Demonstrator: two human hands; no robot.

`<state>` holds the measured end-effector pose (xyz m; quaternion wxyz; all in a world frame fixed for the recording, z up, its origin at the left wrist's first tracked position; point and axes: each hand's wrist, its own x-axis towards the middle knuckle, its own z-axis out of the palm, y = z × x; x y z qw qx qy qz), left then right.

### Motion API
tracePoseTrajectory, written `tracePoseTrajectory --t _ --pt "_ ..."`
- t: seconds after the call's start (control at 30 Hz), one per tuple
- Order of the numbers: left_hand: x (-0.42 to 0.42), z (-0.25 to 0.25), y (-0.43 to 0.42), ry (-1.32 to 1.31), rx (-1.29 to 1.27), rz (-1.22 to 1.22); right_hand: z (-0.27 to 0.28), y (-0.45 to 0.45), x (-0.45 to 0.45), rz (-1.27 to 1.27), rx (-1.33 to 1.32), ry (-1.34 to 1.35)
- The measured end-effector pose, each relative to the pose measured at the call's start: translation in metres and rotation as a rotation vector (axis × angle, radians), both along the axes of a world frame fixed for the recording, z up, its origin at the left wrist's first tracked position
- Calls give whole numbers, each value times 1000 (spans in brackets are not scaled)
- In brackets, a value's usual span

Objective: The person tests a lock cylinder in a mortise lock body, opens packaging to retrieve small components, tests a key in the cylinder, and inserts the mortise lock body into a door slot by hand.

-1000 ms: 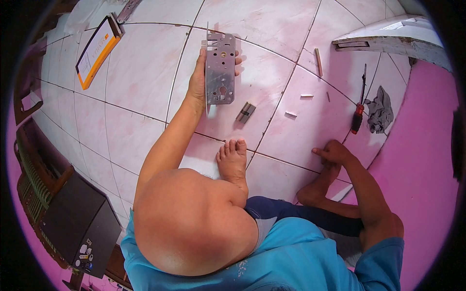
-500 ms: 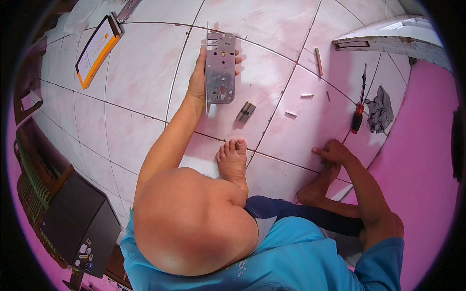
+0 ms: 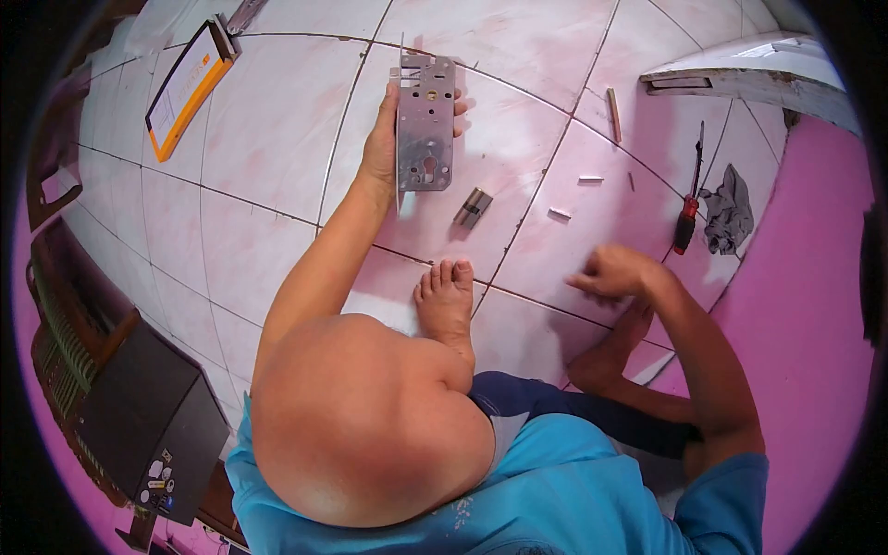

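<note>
My left hand [image 3: 381, 139] is wrapped round a flat metal lock case [image 3: 425, 125] from behind, with fingertips showing past its right edge. The case stands lengthwise, its round and keyhole-shaped openings facing up at me. Just below and right of it, a short metal lock cylinder [image 3: 474, 209] lies on the tiles. Over the floor near my right foot hangs my right hand [image 3: 608, 275], its fingers curled and partly hidden, and whether they hold anything is not clear. Two small pale pins [image 3: 590, 179] [image 3: 559, 215] lie above it.
A red-and-black screwdriver [image 3: 686, 222] and a crumpled grey cloth [image 3: 728, 211] lie at the right by the pink wall. A thin strip [image 3: 614, 115] is near a worn white door edge [image 3: 749, 81]. An orange-edged box [image 3: 190, 91] lies upper left, a black cabinet [image 3: 153, 416] lower left.
My right hand has lifted off the right foot and moved left and up, its fingers curling. My left hand still holds the lock case. The whole view has shifted slightly.
</note>
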<state>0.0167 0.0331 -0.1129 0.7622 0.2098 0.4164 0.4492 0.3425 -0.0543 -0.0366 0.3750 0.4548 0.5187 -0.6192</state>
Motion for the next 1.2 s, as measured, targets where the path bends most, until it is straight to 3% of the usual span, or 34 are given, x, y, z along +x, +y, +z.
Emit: tracePoseTrajectory --t 0.07,0.13,0.23,0.33,0.87,0.97,1.03,1.07,1.13,1.2 --pt "4 1 0 -10 -2 22 -12 -5 -31 49 680 303" --pt "3 0 1 -18 -5 44 -16 -2 -62 -174 935 334" --pt "-3 0 1 -18 0 -25 -25 5 -89 -246 1033 391" --pt "-6 0 -1 2 -34 -89 -36 5 -100 -87 1019 424" --pt "2 4 -1 22 0 8 -70 12 -98 -27 1170 574" --pt "-1 -2 0 -16 6 -9 -65 6 -97 -222 1054 462" --pt "0 0 1 -37 10 -26 -57 5 -98 -608 868 461" --pt "1 1 0 -24 8 -18 -58 4 -98 -606 870 460" --pt "1 0 0 -13 6 -8 -60 2 -99 -969 585 514" --pt "1 -1 0 -22 5 -9 -59 2 -96 -1069 511 572"
